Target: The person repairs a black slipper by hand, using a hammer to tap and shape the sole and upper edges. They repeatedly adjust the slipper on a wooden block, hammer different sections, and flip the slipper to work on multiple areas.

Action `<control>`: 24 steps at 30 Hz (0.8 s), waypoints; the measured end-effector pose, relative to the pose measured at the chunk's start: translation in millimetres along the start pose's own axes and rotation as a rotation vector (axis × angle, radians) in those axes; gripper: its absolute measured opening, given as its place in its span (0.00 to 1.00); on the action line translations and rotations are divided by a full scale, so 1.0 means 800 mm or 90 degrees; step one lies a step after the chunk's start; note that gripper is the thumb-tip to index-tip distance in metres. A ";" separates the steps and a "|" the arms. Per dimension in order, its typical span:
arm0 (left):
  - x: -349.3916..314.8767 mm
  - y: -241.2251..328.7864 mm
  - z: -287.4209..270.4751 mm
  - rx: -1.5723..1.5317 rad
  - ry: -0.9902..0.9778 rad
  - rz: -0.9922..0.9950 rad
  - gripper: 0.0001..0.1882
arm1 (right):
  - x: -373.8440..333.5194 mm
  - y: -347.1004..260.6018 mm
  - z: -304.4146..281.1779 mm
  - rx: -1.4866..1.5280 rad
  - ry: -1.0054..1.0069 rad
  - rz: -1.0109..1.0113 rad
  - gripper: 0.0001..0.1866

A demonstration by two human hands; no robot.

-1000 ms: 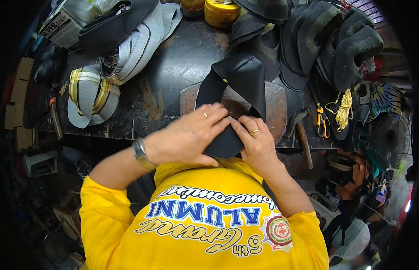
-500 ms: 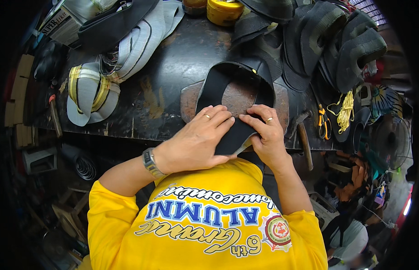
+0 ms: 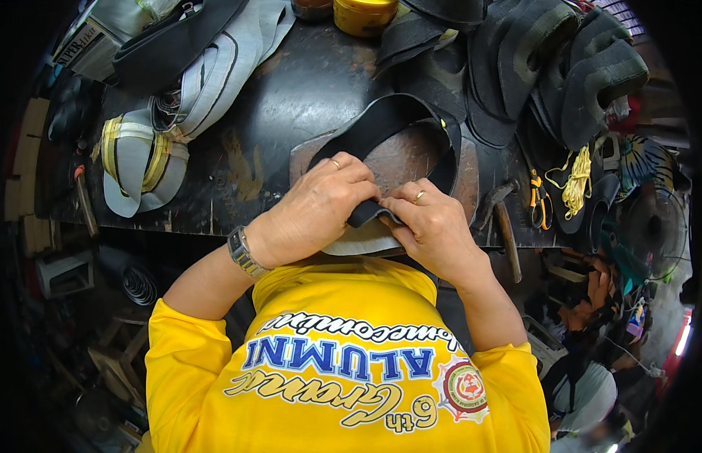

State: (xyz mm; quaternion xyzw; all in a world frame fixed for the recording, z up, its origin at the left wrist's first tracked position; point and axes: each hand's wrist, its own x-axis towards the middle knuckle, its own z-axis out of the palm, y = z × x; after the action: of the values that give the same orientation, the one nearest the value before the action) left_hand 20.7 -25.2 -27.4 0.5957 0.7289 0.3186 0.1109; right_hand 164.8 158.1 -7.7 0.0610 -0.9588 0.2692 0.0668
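Note:
A stiff black loop-shaped band (image 3: 355, 136) stands in front of me, its near part folded up between my hands. My left hand (image 3: 317, 200) grips the band's near edge from the left, fingers curled and thumb tucked under. Opposite it, my right hand (image 3: 434, 226) pinches the same edge, fingertips almost meeting the left ones. Below the hands a pale grey curved flap (image 3: 362, 240) shows, which seems joined to the band. A worn brown slab (image 3: 400, 162) lies under the loop. Parts of the band behind my fingers are hidden.
A hammer (image 3: 506, 226), orange-handled cutters (image 3: 540, 202) and yellow cord (image 3: 578, 181) lie right. Stacked black curved pieces (image 3: 528, 57) fill the back right. At left are grey pieces with yellow strips (image 3: 143, 162), a red-tipped hammer (image 3: 84, 196) and grey bands (image 3: 223, 75). A yellow tub (image 3: 364, 15) stands at the back.
Both hands have shifted slightly and curled more tightly on the near edge. The black part that hung flat is now folded up, and more of the grey flap shows. The loop looks wider.

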 end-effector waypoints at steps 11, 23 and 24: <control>0.001 0.008 0.024 -0.012 0.120 -0.053 0.12 | 0.007 0.008 0.020 0.044 0.138 0.065 0.14; -0.020 -0.021 0.016 -0.076 0.056 0.089 0.13 | -0.028 0.010 0.038 0.119 0.187 -0.010 0.18; -0.021 -0.022 0.015 -0.084 0.051 0.091 0.13 | -0.029 0.012 0.039 0.121 0.190 -0.022 0.18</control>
State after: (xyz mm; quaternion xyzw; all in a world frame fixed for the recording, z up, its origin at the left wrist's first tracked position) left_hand 17.9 -38.1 -50.7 0.6247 0.6658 0.3961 0.0976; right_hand 182.8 151.4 -43.0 0.0428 -0.9075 0.3631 0.2067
